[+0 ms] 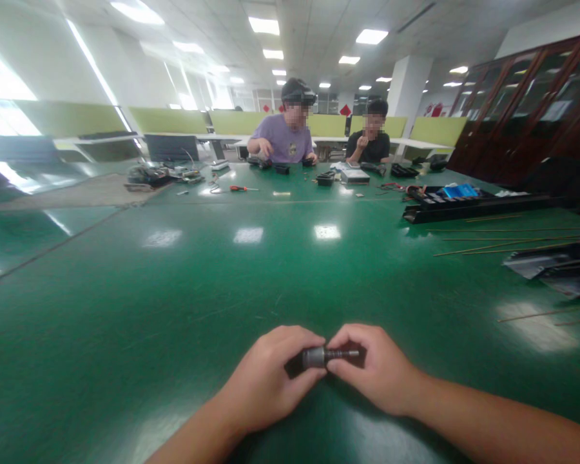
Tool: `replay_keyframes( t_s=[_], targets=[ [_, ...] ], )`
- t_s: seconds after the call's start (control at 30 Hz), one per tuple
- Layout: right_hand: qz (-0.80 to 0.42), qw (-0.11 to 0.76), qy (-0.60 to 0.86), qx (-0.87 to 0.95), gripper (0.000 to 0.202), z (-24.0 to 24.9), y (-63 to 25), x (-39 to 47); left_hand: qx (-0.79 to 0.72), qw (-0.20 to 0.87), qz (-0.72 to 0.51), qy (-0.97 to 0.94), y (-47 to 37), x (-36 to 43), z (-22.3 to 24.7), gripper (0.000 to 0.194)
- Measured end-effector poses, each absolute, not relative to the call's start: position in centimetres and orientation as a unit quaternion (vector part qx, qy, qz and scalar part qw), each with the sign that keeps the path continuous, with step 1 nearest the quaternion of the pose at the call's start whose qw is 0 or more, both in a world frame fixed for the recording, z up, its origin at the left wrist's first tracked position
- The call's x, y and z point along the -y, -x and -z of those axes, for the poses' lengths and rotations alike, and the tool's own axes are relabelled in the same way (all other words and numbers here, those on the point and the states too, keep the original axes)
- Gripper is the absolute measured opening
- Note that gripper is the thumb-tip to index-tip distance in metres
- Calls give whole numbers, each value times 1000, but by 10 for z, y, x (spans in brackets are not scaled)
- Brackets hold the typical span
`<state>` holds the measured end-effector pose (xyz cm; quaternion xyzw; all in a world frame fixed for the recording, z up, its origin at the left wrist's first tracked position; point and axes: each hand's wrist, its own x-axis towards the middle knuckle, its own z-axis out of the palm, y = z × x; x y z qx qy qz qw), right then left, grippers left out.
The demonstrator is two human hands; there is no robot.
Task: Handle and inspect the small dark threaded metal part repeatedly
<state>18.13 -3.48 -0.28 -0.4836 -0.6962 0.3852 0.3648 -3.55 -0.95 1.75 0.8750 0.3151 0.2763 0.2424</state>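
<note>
Close to the front of the green table (251,283), both hands meet around a small grey metal cylinder with a thin ridged shaft (313,357). It lies sideways, its bright shaft tip pointing right. My left hand (273,377) grips the thick grey body between thumb and fingers. The thumb and forefinger of my right hand (379,374) pinch at the place where the body meets the shaft. Fingers cover parts of the piece, so its exact kind cannot be made out.
Thin rods (493,248) and dark metal parts (560,267) lie at the right, near a long black channel (483,206). Across the table are a screwdriver (241,189), a heap of parts (149,175) and a grey box (355,176). Two people sit behind them.
</note>
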Motion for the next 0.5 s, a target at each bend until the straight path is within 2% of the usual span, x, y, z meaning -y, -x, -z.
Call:
replay_keyframes(
  t_s=[0.5],
  targets=[
    [-404, 374, 458, 698, 6, -1, -181, 37, -298, 259, -283, -874, 36, 10, -18, 24]
  ],
)
